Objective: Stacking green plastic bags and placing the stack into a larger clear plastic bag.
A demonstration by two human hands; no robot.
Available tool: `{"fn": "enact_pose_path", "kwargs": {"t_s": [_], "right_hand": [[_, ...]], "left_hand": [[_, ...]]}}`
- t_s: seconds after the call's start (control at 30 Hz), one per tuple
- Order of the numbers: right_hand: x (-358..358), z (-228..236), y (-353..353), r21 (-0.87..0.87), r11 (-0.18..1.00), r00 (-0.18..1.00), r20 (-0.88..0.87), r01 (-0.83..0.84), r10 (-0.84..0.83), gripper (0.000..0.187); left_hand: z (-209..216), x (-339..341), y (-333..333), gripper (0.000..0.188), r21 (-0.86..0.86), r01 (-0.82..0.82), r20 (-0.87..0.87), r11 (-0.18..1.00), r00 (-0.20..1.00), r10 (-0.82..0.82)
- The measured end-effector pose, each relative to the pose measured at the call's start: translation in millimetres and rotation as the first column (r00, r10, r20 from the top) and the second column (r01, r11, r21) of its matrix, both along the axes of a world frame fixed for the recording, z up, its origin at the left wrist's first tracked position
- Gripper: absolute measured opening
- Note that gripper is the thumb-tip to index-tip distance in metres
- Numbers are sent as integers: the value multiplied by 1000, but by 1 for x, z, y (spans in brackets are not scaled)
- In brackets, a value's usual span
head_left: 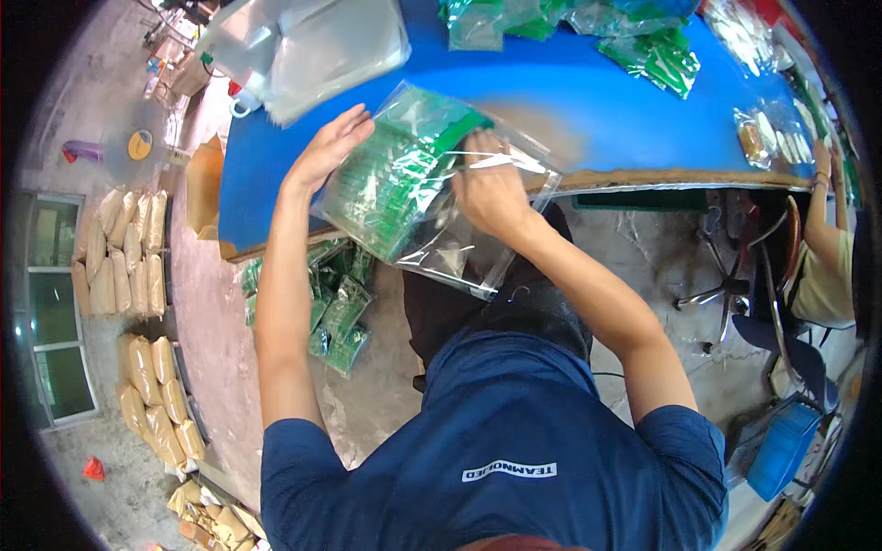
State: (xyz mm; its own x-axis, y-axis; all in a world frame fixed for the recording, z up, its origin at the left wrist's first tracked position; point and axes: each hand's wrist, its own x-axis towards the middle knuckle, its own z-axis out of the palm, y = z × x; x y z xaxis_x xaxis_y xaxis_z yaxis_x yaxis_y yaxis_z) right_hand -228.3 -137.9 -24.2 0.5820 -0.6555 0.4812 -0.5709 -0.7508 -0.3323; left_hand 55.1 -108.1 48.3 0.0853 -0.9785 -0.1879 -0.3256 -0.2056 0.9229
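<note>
A large clear plastic bag (450, 260) with a stack of green flat packets (390, 184) in it lies tilted at the front edge of the blue table. My left hand (333, 147) is at the bag's left side, fingers stretched out and the palm toward the packets. At the right end of the stack, my right hand (491, 184) is closed, its fingers bent down onto the plastic beside the green edge. Glare on the film hides whether that hand is inside the bag or on top of it, and its fingertips are hidden.
Clear empty bags (335, 50) lie at the table's far left, green packets (652, 60) at the back. More green packets (340, 312) are below the table's left end. Filled tan sacks (124, 257) stand left. A person (827, 266) sits at far right, near a blue crate (783, 447).
</note>
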Motion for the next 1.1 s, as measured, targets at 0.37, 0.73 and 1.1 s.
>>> {"fn": "enact_pose_path", "kwargs": {"t_s": [0.37,0.73,1.1], "right_hand": [[-2,-4,-18,78,988,971,-188,-132,144,68],[3,12,-3,280,950,958,280,-137,56,23],[-36,8,73,465,550,710,568,-694,416,18]], "left_hand": [[-1,-12,-20,82,160,117,-69,980,992,-107],[3,-5,-19,74,100,30,40,995,999,-34],[-7,-70,32,81,-189,263,905,946,422,63]]}}
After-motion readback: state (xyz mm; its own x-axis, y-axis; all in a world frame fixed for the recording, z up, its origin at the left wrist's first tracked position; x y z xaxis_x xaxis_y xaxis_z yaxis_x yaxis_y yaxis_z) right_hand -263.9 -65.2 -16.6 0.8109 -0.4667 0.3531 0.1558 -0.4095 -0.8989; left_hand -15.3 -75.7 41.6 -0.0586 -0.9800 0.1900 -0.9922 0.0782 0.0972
